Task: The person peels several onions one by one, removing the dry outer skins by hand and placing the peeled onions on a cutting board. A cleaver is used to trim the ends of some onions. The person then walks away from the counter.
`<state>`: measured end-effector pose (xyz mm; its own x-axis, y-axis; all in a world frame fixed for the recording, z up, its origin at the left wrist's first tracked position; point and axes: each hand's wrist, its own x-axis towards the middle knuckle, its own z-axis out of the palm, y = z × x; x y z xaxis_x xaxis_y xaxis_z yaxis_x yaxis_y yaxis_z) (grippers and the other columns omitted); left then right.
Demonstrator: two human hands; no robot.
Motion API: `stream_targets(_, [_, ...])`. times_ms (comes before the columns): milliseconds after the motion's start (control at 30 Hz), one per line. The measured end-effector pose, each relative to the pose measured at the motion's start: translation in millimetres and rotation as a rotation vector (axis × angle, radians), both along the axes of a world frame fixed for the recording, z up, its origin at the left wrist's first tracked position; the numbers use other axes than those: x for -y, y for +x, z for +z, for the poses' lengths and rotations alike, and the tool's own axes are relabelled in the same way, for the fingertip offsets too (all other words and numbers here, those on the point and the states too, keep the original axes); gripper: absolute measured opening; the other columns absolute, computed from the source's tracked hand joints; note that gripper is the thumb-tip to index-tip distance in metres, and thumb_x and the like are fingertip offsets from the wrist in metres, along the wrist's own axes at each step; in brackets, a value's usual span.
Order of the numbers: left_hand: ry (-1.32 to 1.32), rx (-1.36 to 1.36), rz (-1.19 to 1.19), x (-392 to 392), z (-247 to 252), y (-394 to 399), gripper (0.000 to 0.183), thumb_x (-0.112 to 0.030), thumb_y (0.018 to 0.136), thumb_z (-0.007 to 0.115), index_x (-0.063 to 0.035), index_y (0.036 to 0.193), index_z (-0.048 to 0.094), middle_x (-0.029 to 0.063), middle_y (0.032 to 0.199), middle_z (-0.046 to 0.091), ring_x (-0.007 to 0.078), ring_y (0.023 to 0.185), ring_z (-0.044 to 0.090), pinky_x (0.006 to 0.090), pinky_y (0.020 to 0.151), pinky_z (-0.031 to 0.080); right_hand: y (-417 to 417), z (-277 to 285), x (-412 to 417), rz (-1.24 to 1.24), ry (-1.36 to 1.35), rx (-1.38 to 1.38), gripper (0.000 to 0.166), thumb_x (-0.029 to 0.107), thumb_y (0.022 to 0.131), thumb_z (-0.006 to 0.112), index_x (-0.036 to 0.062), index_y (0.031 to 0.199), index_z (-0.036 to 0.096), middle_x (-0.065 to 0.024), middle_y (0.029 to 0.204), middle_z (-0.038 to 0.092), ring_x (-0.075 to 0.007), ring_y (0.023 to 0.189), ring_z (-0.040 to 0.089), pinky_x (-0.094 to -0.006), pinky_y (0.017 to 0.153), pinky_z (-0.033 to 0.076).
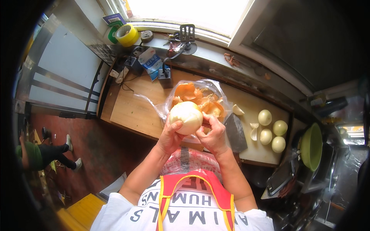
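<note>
A large, mostly pale onion (186, 119) rests in my left hand (169, 134), with the thumb across its near side. My right hand (213, 133) is at the onion's right side, thumb and forefinger pinched together; whether a bit of skin is between them I cannot tell. Beneath and beyond the onion, a clear plastic bag (215, 84) holds orange-brown onion skins (185, 91). To the right of my right hand lies the dark blade of a cleaver (235, 133), its handle hidden. Several peeled onions (265, 136) sit farther right on a pale cutting board (245, 154).
Cut onion pieces (238, 110) lie near the blade. Behind the bag stand a dark socket box (165, 78) and a blue-white packet (151, 63). Yellow tape (127, 35) and a slotted spatula (187, 33) are by the window. A green basin (311, 147) stands right; another person (43, 157) is at far left.
</note>
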<state>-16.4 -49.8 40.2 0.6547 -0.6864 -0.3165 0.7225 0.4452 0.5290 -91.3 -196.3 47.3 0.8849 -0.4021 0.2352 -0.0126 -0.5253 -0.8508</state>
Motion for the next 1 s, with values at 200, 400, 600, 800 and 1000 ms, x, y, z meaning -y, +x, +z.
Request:
stream_targets(200, [0.034, 0.026, 0.029, -1.7, -5.6, -0.7, 0.081, -0.026, 0.072, 0.078, -0.0136, 0.136, 0.029, 0.0118, 0.126, 0.049, 0.0256, 0.113, 0.057, 0.0365, 0.082, 0.058, -0.2, -12.7, -4.8, -0.06, 0.016, 0.05, 0.029, -0.002, 0.077, 0.064, -0.0019, 0.106, 0.064, -0.0137, 0.092, 0.069, -0.0208, 0.082, 0.071, -0.0302, 0.073, 0.057])
stream_targets(400, [0.037, 0.036, 0.05, -0.2, -6.5, -4.0, 0.08, -0.024, 0.072, 0.077, -0.0135, 0.135, 0.03, 0.0117, 0.126, 0.049, 0.026, 0.114, 0.056, 0.038, 0.084, 0.056, -2.5, -17.1, -1.9, -0.057, 0.009, 0.065, 0.03, 0.0, 0.076, 0.062, -0.0002, 0.106, 0.063, -0.0137, 0.089, 0.067, -0.0239, 0.074, 0.068, -0.0328, 0.066, 0.055])
stream_targets(600, [0.01, 0.041, 0.034, -0.5, -10.0, -2.1, 0.079, -0.022, 0.072, 0.076, -0.013, 0.136, 0.03, 0.0121, 0.127, 0.048, 0.0262, 0.116, 0.054, 0.0394, 0.09, 0.053, -1.5, -15.9, -3.6, -0.088, -0.018, 0.1, 0.029, -0.001, 0.076, 0.061, -0.0003, 0.105, 0.062, -0.0135, 0.086, 0.065, -0.0241, 0.068, 0.065, -0.0333, 0.062, 0.053])
stream_targets(800, [0.01, 0.064, 0.052, -0.4, -12.0, -1.8, 0.08, -0.026, 0.072, 0.076, -0.0113, 0.137, 0.031, 0.0117, 0.127, 0.05, 0.0258, 0.116, 0.055, 0.038, 0.091, 0.053, -3.9, -15.3, -3.9, -0.08, 0.014, 0.047, 0.034, -0.001, 0.079, 0.062, -0.0022, 0.113, 0.062, -0.0147, 0.096, 0.068, -0.0201, 0.083, 0.069, -0.03, 0.072, 0.057])
stream_targets(1000, [-0.067, -0.003, -0.047, -6.4, -9.4, -0.9, 0.079, -0.035, 0.073, 0.074, -0.0072, 0.137, 0.036, 0.0118, 0.127, 0.052, 0.0242, 0.114, 0.057, 0.0385, 0.093, 0.052, -5.4, 4.9, 6.3, 0.111, 0.042, 0.083, 0.054, 0.001, 0.074, 0.063, -0.0033, 0.127, 0.052, -0.0184, 0.114, 0.062, -0.0225, 0.103, 0.064, -0.033, 0.079, 0.057])
